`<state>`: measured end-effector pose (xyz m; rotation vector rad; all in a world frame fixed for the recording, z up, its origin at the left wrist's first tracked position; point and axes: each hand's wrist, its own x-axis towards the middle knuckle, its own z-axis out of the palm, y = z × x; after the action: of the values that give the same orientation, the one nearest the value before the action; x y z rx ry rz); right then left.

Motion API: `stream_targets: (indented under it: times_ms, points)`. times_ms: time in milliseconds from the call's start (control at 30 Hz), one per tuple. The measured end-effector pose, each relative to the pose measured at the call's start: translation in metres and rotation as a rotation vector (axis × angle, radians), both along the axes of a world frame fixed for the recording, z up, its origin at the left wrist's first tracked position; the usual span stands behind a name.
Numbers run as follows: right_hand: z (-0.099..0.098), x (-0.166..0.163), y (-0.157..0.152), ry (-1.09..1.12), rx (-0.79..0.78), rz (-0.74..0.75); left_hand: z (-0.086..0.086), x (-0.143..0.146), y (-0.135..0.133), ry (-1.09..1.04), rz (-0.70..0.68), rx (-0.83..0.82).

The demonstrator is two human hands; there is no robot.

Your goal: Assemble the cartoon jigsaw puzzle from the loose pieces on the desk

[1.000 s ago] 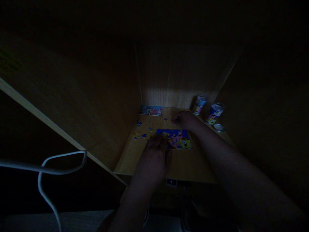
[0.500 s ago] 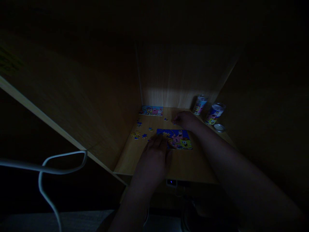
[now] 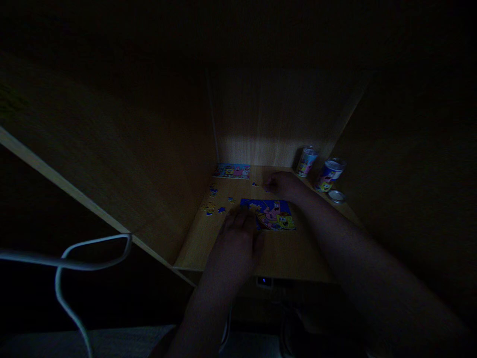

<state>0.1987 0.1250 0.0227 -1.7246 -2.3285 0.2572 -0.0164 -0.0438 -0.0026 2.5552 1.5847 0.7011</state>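
In the dim light, a partly assembled jigsaw puzzle (image 3: 276, 216) of cartoon figures on blue lies on the wooden shelf. My left hand (image 3: 238, 241) rests flat over its left edge, fingers extended, hiding that side. Behind the puzzle, my right hand (image 3: 285, 184) has its fingertips pinched together, with a small bluish puzzle piece (image 3: 267, 190) just showing at them. A loose piece (image 3: 255, 184) lies left of those fingertips. More loose pieces (image 3: 209, 206) are scattered on the left, one blue piece (image 3: 221, 210) close to my left fingers.
A second cartoon picture puzzle (image 3: 233, 171) lies at the back left. Two cartoon-printed cans (image 3: 307, 161) (image 3: 329, 175) stand at the back right, with a round lid (image 3: 337, 197) beside them. Wooden panels enclose the shelf; a white cable (image 3: 59, 278) hangs at the left.
The whole view has shifted slightly. My right fingertips remain near the same spot behind the puzzle, and my left hand still lies on its left side.
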Motion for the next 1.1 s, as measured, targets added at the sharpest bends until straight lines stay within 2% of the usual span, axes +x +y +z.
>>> stream_targets:
  times_ms: [133,267,400,500,667,867,967,1100]
  points:
    - [-0.003,-0.012,-0.007,0.038,0.105,0.055,-0.003,-0.001,0.000,0.014,-0.018,0.001]
    - [-0.007,-0.043,-0.018,0.179,0.239,0.369,-0.002,-0.001,-0.001,0.012,-0.043,-0.019]
    - [-0.008,-0.082,-0.022,0.203,0.197,0.561,0.003,-0.001,-0.002,-0.029,-0.042,-0.032]
    - [-0.007,-0.109,-0.017,0.132,0.156,0.637,0.007,-0.001,-0.004,-0.049,-0.039,-0.041]
    - [-0.002,-0.133,-0.002,-0.041,0.155,0.622,0.006,-0.003,-0.005,-0.048,-0.030,-0.053]
    - [0.011,-0.123,0.011,-0.232,0.111,0.477,-0.002,-0.004,-0.004,-0.036,-0.017,-0.042]
    - [0.013,-0.116,0.015,-0.215,0.075,0.426,-0.002,-0.003,-0.004,-0.031,-0.014,-0.041]
    - [0.008,-0.112,0.021,-0.069,0.084,0.383,0.002,-0.003,-0.005,-0.025,-0.011,-0.052]
